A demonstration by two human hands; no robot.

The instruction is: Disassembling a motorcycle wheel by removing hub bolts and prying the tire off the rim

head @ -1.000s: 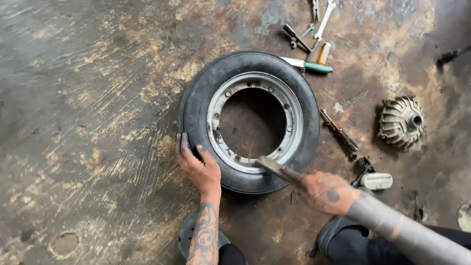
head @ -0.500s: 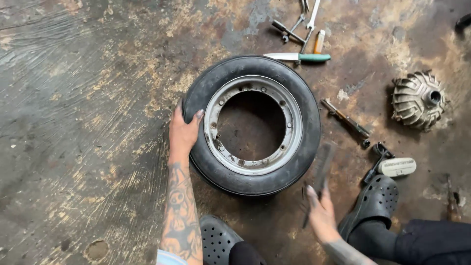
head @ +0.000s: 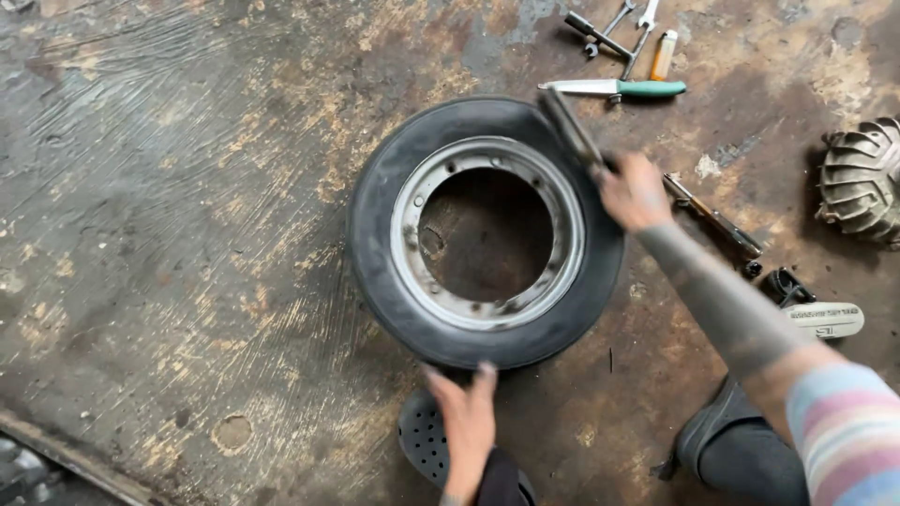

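Tyre [head: 375, 234] and its grey metal rim [head: 487, 234] lie flat on a concrete floor [head: 169, 206], a little right of the middle of the view, with bare floor showing through the rim's open centre. The left hand [head: 464, 417] rests its fingertips on the near edge of the rubber, fingers spread and not closed around anything. The right hand [head: 636, 192] is clenched around a dark flat metal bar [head: 567, 126], which slants up and away across the far right shoulder of the tyre; the bar is blurred, so whether its tip touches the rubber cannot be told.

The floor is dark, stained concrete, worn to yellowish patches and streaked with scrape marks, with a small round dent [head: 232, 433] near the bottom left. Beyond the tyre lie a green-handled screwdriver [head: 614, 88], a few wrenches [head: 619, 28] and a small orange lighter [head: 663, 54]. To the right sits a finned metal engine part [head: 861, 180], with a long thin tool [head: 714, 217] lying between it and the tyre. A dark perforated clog [head: 422, 439] shows under the left forearm, and a white oblong piece [head: 825, 319] lies near the right arm's striped sleeve [head: 848, 436].
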